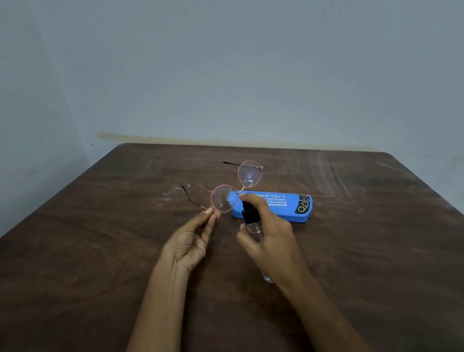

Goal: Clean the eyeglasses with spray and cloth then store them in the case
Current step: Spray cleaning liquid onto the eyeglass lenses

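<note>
Holding: the left hand pinches the eyeglasses at the lower rim of the near lens, thumb and fingertips pressed together on the hinge corner.
Eyeglasses: round lenses in a thin pink metal frame, raised above the table, both temples unfolded and pointing away to the left of the pinch.
Lenses: the near lens stands just above the pinch; the far lens is higher and to the right of it, with a small bright reflection in the glass.
Spray bottle: a small clear spray bottle with a black pump head, just to the right of the pinch, its head near the near lens.
Right hand: the right hand is closed around the bottle body, the index finger lies over the top of the black pump, the thumb is on the left side of the bottle. Whether the pump is pushed down, I cannot tell.
Case: a blue case lies shut on the table, behind the right hand and beyond the pinch to the right; it carries white printed text and a dark patch at its right end.
Table: dark brown wood with pale scuff marks, set against a grey-blue wall.
</note>
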A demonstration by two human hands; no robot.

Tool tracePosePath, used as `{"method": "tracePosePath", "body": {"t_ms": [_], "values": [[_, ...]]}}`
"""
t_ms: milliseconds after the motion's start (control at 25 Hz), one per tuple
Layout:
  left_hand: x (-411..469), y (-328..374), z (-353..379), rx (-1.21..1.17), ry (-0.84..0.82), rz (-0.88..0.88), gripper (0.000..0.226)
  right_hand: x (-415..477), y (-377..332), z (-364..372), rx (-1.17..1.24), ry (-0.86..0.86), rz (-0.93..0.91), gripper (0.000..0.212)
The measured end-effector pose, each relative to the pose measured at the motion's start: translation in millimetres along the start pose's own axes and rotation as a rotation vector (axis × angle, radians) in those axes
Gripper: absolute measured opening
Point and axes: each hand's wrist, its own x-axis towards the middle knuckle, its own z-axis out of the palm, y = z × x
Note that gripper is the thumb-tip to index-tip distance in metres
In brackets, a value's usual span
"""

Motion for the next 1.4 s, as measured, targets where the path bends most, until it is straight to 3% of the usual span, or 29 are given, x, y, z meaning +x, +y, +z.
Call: {"method": "tracePosePath", "body": {"t_ms": [240, 680, 1000, 1120, 1400], "values": [[1.0, 0.4, -1.7, 0.003, 0.006, -0.002, 0.024, -4.6, 0.7, -1.5, 0.022, 0.035, -0.016, 0.064], [1.1, -0.6, -1.2, 0.013, 0.005, 0.002, 0.016, -7.1, -3.2, -0.1, 0.032, 0.07, -0.013, 0.05], [2.3, 0.6, -2.9, 0.032, 0.017, 0.006, 0.036, -3.5, 4.1, -5.1, -0.006, 0.207, 0.056, 0.068], [2.3, -0.4, -2.6, 0.072, 0.012, 0.007, 0.038, 2.0, 12.8, -14.5, -0.011, 0.324, 0.059, 0.062], [-1.5, -2.3, -1.5, 0.116, 0.014, 0.023, 0.04, 3.6, 19.0, -21.9, 0.009, 0.33, 0.078, 0.052]]}}
